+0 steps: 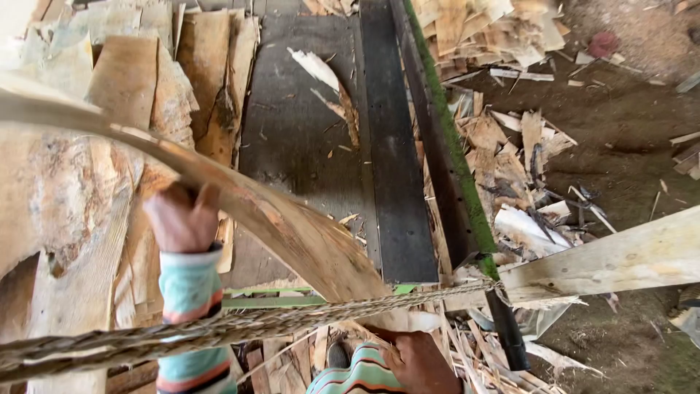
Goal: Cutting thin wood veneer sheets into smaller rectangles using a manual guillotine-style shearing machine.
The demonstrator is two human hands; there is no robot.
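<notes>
Veneer sheet (pixel 292 226), thin and bowed, arcs from the left edge of the frame down to bottom centre, the left hand (pixel 182 217) with fingers closed over its upper edge, the right hand (pixel 423 361) gripping its lower end below the rope (pixel 219 332), apparently steadying it above the dark bench (pixel 397 182).

Dark platform (pixel 292 124) bearing veneer scraps (pixel 324 76).

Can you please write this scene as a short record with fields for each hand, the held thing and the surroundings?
left hand: grips the upper edge of the veneer sheet
right hand: on the sheet's lower end
veneer sheet: thin wood, bent in a curve
rope: braided, stretched across in front
conveyor belt: dark, behind the sheet
scraps: wood pieces on the ground
</notes>
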